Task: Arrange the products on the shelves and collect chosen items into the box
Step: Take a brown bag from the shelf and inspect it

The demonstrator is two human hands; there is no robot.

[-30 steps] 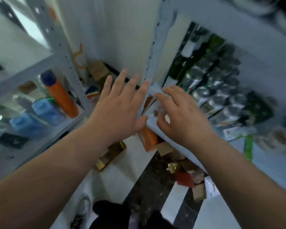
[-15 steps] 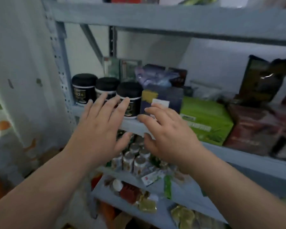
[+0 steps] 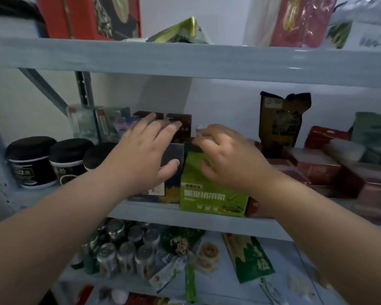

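two bare forearms reach up into a grey metal rack. nearest, on the lower shelf (image 3: pixel 306 260), stand small jars with silver lids (image 3: pixel 124 254), and a green pouch (image 3: pixel 249 258) lies flat to their right.

above it, at the front edge of the middle shelf (image 3: pixel 145 213), sits the green box (image 3: pixel 211 197): a lime carton with large white characters on its front and a small picture of green produce low on the right. it lies flat, wider than tall, its long side along the shelf edge and its printed face turned outward. touching its left side stands a dark blue box (image 3: pixel 174 188) with gold patterning and a white label.

the left grip (image 3: pixel 150 155) is spread flat over the dark blue box, fingers straight, thumb on its front. the right grip (image 3: pixel 229 159) arches over the top of the green box with bent fingers; i cannot tell whether it clasps anything.

black-lidded jars (image 3: pixel 31 161) line the left end. further back stands a dark pouch (image 3: pixel 282 122), with red cartons (image 3: pixel 317 168) to the right. on the top shelf (image 3: pixel 185 56) stands a red box (image 3: pixel 90 16).
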